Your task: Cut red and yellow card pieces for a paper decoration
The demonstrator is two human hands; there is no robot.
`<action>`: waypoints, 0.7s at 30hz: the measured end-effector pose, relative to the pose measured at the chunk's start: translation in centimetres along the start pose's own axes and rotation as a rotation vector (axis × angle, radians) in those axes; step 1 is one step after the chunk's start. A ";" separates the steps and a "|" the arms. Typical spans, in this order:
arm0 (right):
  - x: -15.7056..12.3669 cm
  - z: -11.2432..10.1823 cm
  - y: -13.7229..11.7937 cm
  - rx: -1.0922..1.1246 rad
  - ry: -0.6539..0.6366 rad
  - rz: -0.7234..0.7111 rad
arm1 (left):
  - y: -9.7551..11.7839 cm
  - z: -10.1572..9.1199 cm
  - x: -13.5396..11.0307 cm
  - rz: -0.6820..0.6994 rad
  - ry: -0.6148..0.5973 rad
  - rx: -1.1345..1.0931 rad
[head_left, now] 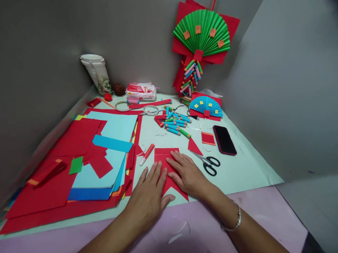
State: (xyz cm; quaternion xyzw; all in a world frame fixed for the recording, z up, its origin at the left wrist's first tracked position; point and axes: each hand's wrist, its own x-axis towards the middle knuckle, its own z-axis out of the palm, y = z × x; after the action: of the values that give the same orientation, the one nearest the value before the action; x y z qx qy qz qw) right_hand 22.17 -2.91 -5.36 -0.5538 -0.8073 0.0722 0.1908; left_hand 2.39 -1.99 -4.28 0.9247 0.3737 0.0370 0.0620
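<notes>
Both hands lie flat on a piece of red paper (169,184) that has a V-shaped notch at its near end and a crease near its far edge. My left hand (151,190) covers its left side, fingers stretched out. My right hand (186,172) presses on the right side with fingers extended. Left of the paper's far end lies a red glue pen (147,153) with a clear tip. Black-handled scissors (208,164) rest just right of my right hand, blades touching a red paper scrap (195,146).
Stacked coloured paper (83,152) fills the left. Small paper rolls (176,122), a blue paper fan (205,105) and a phone (225,139) lie behind and right. A white cup (96,73) and a wipes pack (141,92) stand by the wall; a green fan (202,31) hangs above.
</notes>
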 end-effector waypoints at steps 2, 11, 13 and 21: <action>0.0 0.1 0.0 -0.002 0.001 -0.003 | 0.0 -0.1 0.0 0.002 0.012 -0.006; 0.0 0.2 0.0 -0.035 0.014 -0.032 | -0.9 0.6 0.3 -0.001 0.120 -0.006; 0.0 0.3 0.0 -0.034 0.024 -0.036 | -0.9 0.8 0.3 0.000 0.126 0.019; 0.2 0.1 0.2 0.045 0.048 -0.026 | -0.5 0.3 0.2 -0.028 0.094 0.044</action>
State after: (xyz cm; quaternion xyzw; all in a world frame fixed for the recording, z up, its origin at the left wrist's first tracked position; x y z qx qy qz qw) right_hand 22.24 -2.67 -5.49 -0.5404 -0.8077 0.0744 0.2235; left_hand 2.23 -1.57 -4.67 0.9177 0.3900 0.0712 0.0247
